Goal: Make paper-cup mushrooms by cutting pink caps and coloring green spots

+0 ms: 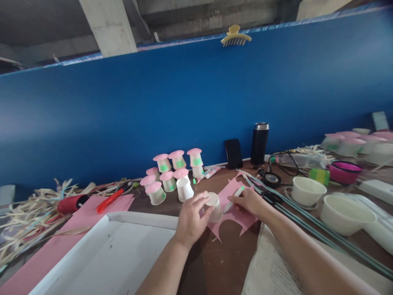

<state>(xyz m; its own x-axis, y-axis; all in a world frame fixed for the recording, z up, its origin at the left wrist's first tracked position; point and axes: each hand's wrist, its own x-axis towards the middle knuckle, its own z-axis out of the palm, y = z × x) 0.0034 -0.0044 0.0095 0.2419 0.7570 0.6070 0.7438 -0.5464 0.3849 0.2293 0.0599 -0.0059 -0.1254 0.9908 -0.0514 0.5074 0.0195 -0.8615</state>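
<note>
My left hand (193, 218) grips an upturned white paper cup (216, 209), which stands on a sheet of pink paper (225, 191) with curved pieces cut from its edges. Between the fingers of my right hand (248, 202) is a white marker (233, 200) with a green end, its lower end close to the cup's rim at the paper. Left of my hands stands another upturned white cup (184, 189). Behind it are several cups topped with pink paper discs (155, 187), some stacked, with green patches on their sides.
A white tray (135, 239) and pink sheets (87, 211) with red-handled pliers (112, 200) lie left. Along the blue partition (184, 102) stand a phone (233, 153) and a black flask (259, 143). Scissors (270, 196), green tubes (303, 227) and white bowls (346, 215) are right.
</note>
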